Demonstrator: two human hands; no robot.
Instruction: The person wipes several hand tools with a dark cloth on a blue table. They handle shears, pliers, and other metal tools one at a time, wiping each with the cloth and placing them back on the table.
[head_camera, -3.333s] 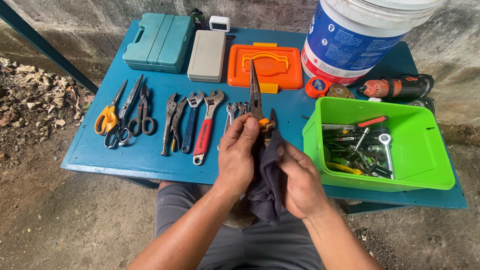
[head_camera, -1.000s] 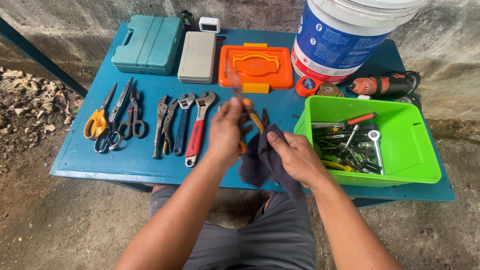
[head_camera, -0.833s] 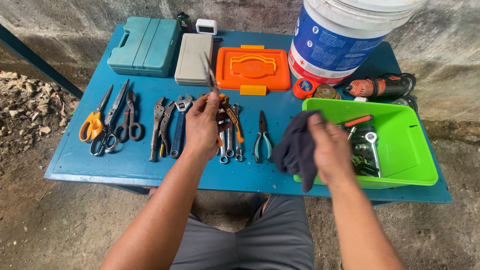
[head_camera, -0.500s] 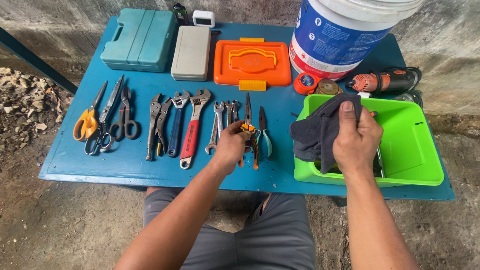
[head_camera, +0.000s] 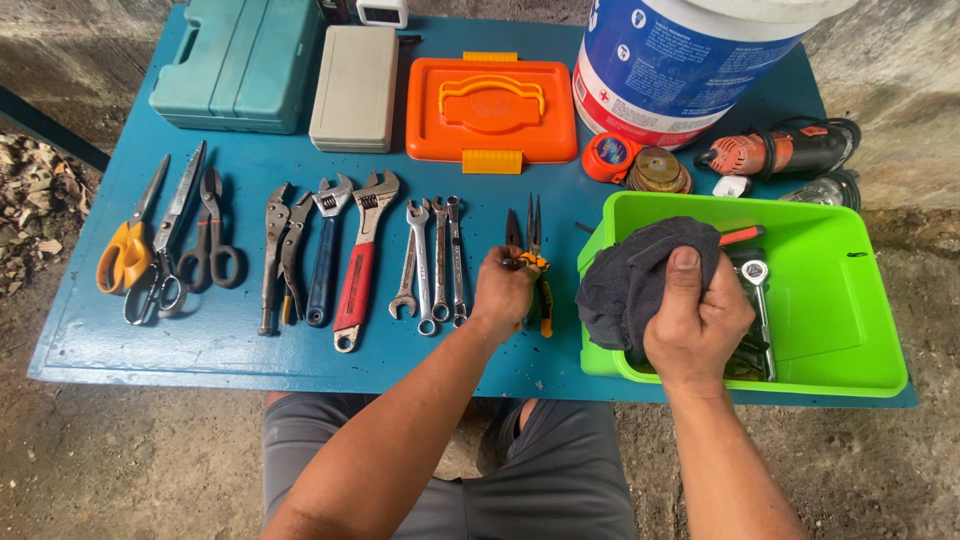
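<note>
On the table (head_camera: 230, 350): painted blue, flat, steel tools in a row.
Left hand (head_camera: 503, 292): grip closed on orange-handled pliers (head_camera: 536, 262) lying on the table.
Right hand (head_camera: 697, 318): grip clenched around dark soft cloth (head_camera: 626, 280), over the green plastic bin (head_camera: 850, 330).
Floor: bare earth; rough concrete wall.

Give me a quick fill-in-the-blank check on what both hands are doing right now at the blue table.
1. The left hand rests on the orange-handled ____.
2. The right hand grips a dark ____.
3. That hand is over the ____ plastic bin.
4. The round bucket stands ____ the bin.

Missing: pliers; cloth; green; behind
</note>
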